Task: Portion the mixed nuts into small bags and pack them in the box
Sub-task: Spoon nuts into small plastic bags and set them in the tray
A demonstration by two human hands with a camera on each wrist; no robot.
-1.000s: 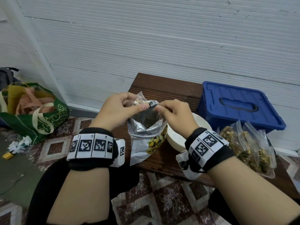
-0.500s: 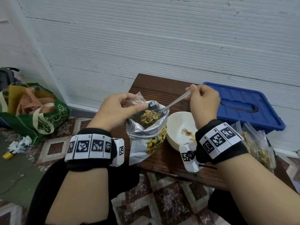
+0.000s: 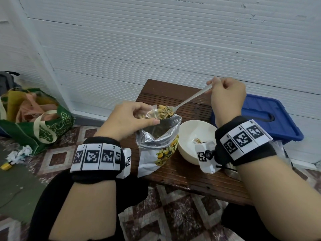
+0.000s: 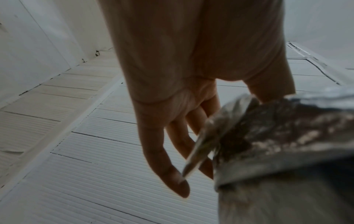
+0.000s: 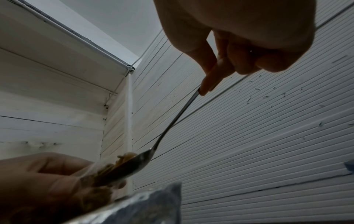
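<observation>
Over the pouch [image 3: 159, 141] mouth, the spoon [image 3: 187, 101] now sits loaded, lifted clear of the foil interior; half a second ago its bowl was down inside the pouch, and a second ago both hands were at the pouch mouth. The nuts [image 3: 164, 111] are heaped on the spoon bowl, level with the open top of a small clear bag [image 3: 149, 113].

Left hand [image 3: 129, 119]: fingers and thumb pinch the clear bag's lip and the pouch rim together, holding both open. The left wrist view shows the fingers [image 4: 168, 151] extended along the plastic edge. Some nuts already show through the clear bag.

Right hand [image 3: 225, 100]: fingers curled round the spoon handle near its end, thumb on top; the right wrist view confirms the grip [image 5: 210, 75].

Pouch stands upright on the bench [image 3: 182, 174], just left of the white bowl [image 3: 194, 136], which holds a few stray nuts. The blue box [image 3: 271, 117] is to the right, lid on.

Judgement: one scoop is drawn and about to be tipped into the clear bag. Portioning is mid-course; sealing and boxing this bag remain. The heap looks loose, so a spill at the narrow bag mouth is the main risk.
</observation>
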